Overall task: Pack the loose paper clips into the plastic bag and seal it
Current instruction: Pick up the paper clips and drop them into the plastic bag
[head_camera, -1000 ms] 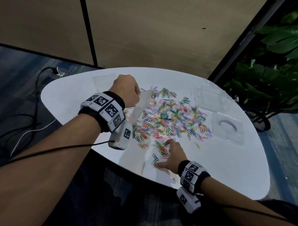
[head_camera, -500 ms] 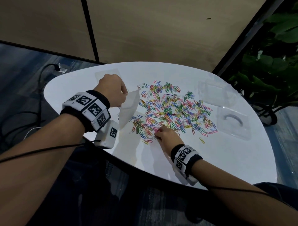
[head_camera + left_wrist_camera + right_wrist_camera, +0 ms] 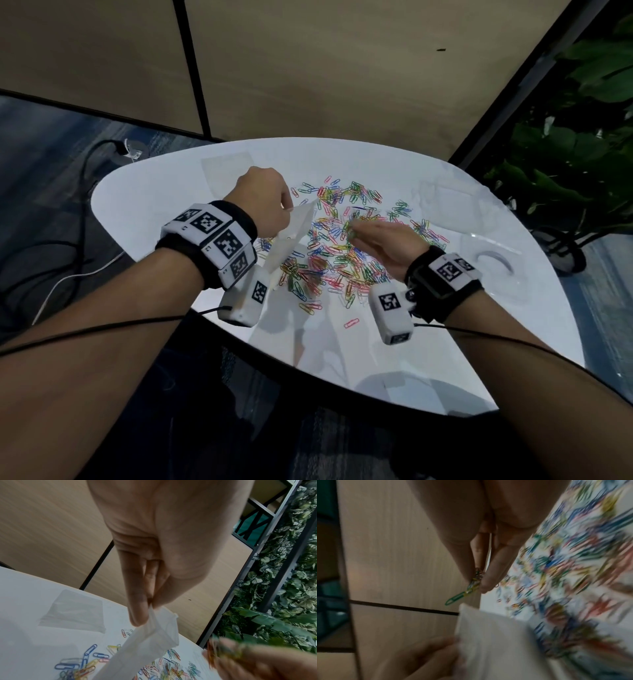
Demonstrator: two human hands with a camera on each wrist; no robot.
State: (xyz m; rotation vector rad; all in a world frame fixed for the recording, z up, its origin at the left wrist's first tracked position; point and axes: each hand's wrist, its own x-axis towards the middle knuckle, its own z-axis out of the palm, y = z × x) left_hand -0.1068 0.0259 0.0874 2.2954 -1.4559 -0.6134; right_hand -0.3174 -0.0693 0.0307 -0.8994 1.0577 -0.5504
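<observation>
My left hand (image 3: 263, 200) pinches the bag (image 3: 294, 233) by its top edge, thumb against fingers (image 3: 137, 601), so the mouth hangs open toward my right. Right hand (image 3: 383, 240), palm turned sideways, fingers (image 3: 494, 566) pinching a small bunch of clips (image 3: 471, 586) just off the bag mouth. Most clips (image 3: 342, 260) lie on the bench (image 3: 428, 342) below my fingers.
</observation>
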